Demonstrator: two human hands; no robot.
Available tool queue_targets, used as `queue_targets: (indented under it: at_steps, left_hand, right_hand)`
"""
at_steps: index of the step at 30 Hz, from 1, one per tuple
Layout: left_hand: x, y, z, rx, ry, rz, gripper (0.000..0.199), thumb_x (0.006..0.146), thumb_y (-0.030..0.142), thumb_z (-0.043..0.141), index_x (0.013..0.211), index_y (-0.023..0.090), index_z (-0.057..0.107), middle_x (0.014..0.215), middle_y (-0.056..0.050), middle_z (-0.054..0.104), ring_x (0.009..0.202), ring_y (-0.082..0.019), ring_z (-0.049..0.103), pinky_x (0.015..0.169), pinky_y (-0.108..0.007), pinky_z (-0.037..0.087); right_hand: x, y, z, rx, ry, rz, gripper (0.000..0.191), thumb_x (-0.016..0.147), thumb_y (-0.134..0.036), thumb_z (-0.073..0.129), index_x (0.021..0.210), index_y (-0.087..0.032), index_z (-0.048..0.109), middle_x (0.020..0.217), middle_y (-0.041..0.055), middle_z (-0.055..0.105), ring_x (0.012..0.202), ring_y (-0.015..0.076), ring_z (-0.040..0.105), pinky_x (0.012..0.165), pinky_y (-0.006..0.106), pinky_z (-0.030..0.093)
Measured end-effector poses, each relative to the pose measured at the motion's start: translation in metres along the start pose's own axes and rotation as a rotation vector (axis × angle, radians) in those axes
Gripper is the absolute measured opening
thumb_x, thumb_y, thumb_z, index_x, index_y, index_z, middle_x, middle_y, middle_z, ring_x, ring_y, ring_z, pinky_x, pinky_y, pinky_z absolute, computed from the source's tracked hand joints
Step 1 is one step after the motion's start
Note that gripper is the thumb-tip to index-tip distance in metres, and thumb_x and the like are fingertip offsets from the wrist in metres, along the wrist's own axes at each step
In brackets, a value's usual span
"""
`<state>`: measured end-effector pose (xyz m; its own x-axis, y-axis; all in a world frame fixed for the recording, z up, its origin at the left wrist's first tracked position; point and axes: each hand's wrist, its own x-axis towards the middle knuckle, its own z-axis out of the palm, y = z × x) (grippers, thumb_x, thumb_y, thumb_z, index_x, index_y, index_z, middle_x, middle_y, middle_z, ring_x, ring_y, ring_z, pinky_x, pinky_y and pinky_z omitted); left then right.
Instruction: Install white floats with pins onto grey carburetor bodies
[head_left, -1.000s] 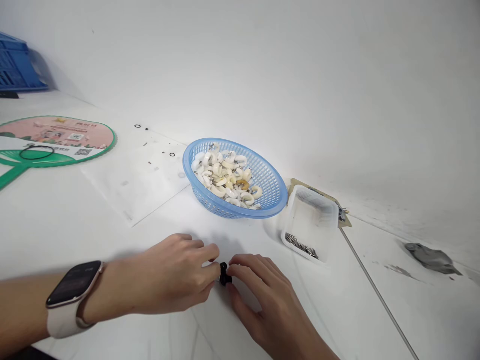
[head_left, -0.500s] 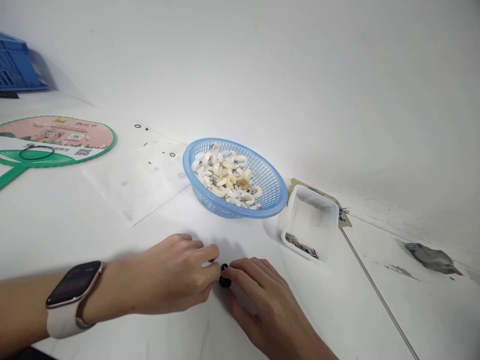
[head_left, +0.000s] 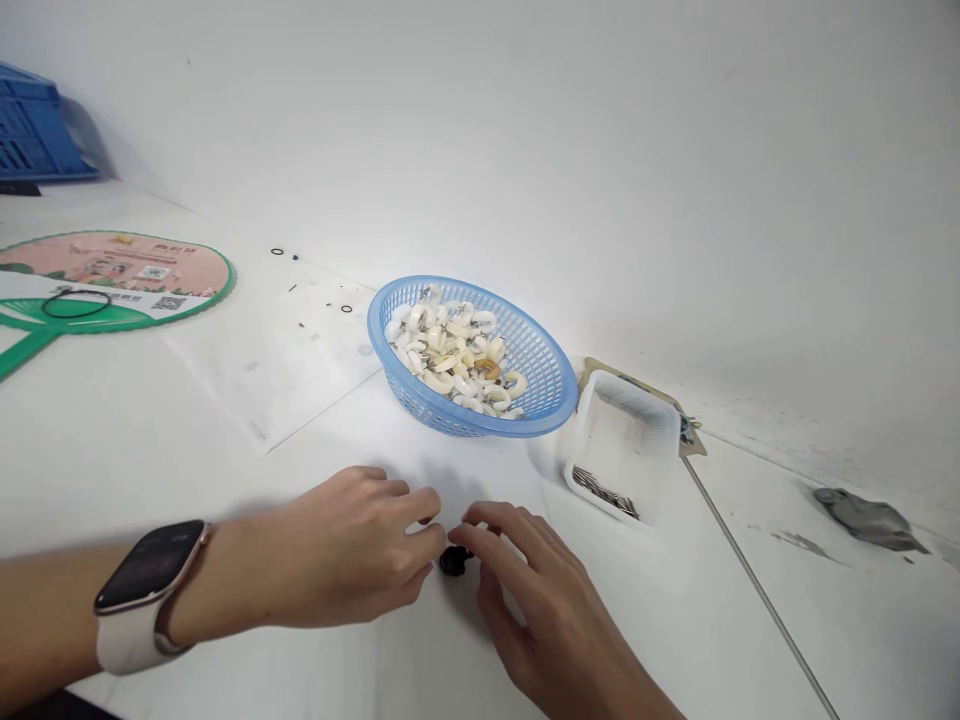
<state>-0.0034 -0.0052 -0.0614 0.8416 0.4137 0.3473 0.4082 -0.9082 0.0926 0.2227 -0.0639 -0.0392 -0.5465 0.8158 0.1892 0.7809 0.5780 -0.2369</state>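
A small, dark, rounded black part (head_left: 452, 561) sits at the fingertips of my left hand (head_left: 360, 550), which is closed in a pinch at its left side. What kind of part it is I cannot make out. My right hand (head_left: 536, 600) is on the other side, its thumb held away from its curved fingers. The right index fingertip is at the black part's upper right edge; whether it touches is unclear. Beyond both hands stands a blue plastic basket (head_left: 551, 395) full of white and cream rings with metal bits.
Right of the basket, a white plastic tray (head_left: 622, 430) holds thin metal pins (head_left: 604, 492), with a clipboard (head_left: 694, 438) behind it. A thin rod (head_left: 757, 585) runs toward the front. Grey cloth (head_left: 870, 520) lies far right; a hand fan (head_left: 127, 270) and blue crate (head_left: 37, 125) are left.
My right hand has shifted slightly right, its thumb and index finger drawing back from the black part. The left hand has stayed nearly in place.
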Motion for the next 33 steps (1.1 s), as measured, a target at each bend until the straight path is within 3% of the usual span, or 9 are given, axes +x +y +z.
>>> queue_targets:
  at_steps: [7,13,17,25,33]
  left_hand:
    - [-0.0002,0.0018,-0.0018,0.009,-0.001,0.004,0.015,0.096,0.02,0.048,0.098,0.022,0.063,0.089,0.001,0.062,0.065,-0.02,0.062,0.054,-0.039,0.051]
    - [-0.0007,0.0013,-0.0008,0.016,0.018,0.008,0.013,0.094,0.019,0.049,0.093,0.021,0.062,0.085,0.001,0.06,0.062,-0.018,0.06,0.054,-0.038,0.05]
    - [-0.0012,0.0016,-0.0012,0.005,0.0,0.007,0.014,0.095,0.02,0.048,0.097,0.021,0.062,0.087,0.001,0.061,0.063,-0.019,0.061,0.054,-0.039,0.051]
    - [-0.0005,0.002,-0.0013,0.0,-0.015,0.003,0.015,0.097,0.02,0.047,0.101,0.021,0.061,0.09,0.0,0.063,0.065,-0.02,0.063,0.057,-0.039,0.053]
    - [-0.0007,0.0009,-0.0017,0.003,0.001,0.007,0.013,0.096,0.02,0.048,0.097,0.021,0.061,0.089,0.0,0.062,0.064,-0.02,0.063,0.056,-0.04,0.053]
  right_hand:
    - [0.0023,0.0007,0.0038,0.007,-0.004,-0.004,0.023,0.092,-0.006,0.048,0.104,-0.023,0.059,0.092,0.0041,0.065,0.079,0.0197,0.059,0.071,0.035,0.047]
    - [0.0014,-0.0002,0.0019,0.046,0.116,-0.026,0.026,0.093,-0.007,0.049,0.111,-0.022,0.06,0.096,0.0055,0.067,0.083,0.0188,0.06,0.073,0.034,0.05]
    - [0.0012,0.0,0.0032,0.022,0.095,-0.038,0.025,0.094,-0.008,0.049,0.112,-0.022,0.06,0.095,0.0056,0.067,0.081,0.0187,0.061,0.072,0.034,0.052]
    - [-0.0024,0.0001,0.0035,0.029,0.05,-0.012,0.038,0.09,-0.003,0.043,0.12,-0.023,0.055,0.114,0.0096,0.063,0.094,0.0214,0.064,0.078,0.037,0.057]
    - [-0.0038,0.003,0.0058,0.048,0.04,-0.035,0.045,0.092,0.0,0.038,0.128,-0.021,0.054,0.116,0.0113,0.062,0.096,0.0198,0.064,0.08,0.035,0.059]
